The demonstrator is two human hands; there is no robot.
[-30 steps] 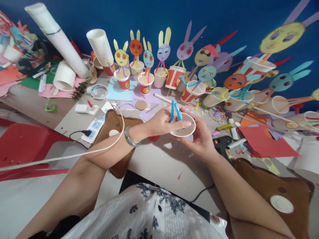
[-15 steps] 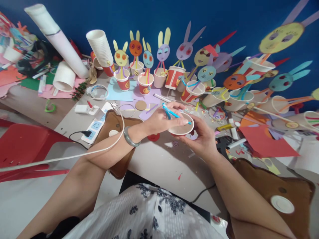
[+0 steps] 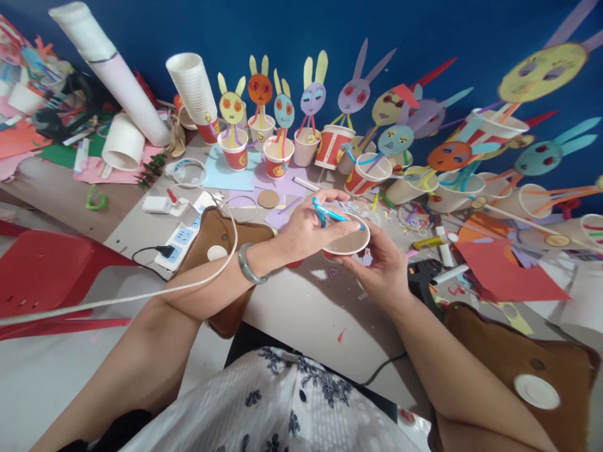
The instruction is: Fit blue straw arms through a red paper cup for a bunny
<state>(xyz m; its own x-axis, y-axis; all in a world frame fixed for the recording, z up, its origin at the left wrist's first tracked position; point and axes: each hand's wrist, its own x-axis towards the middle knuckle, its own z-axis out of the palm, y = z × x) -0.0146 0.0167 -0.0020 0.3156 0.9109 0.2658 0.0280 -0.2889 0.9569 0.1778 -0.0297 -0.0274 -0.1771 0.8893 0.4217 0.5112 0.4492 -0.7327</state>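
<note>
My right hand (image 3: 385, 263) is wrapped round the side of a paper cup (image 3: 347, 243), white inside, its mouth tilted up toward me. A bright blue strip (image 3: 333, 214), seemingly paper, runs between the fingers of my left hand (image 3: 306, 231). The left thumb reaches over the rim and presses the strip's lower end against the inner far-right wall. The left fingers lie behind the cup, partly hidden. Beyond my hands, finished-looking cups carry paper rabbit heads on strips, such as a blue head (image 3: 396, 139) and a purple one (image 3: 313, 99).
A white cable (image 3: 207, 281) crosses over my left forearm. At left are a power strip (image 3: 181, 238), a stack of paper cups (image 3: 191, 81) and a red chair (image 3: 51, 270). Red paper (image 3: 509, 270), scraps and a yellow glue-like tube (image 3: 431, 242) lie at right. Brown cushions (image 3: 499, 339) overlap the table edge.
The view has shifted slightly. My left thumb and the blue strip's end stay against the cup's inner wall, and the strip lies a little flatter. Both grips stay the same.
</note>
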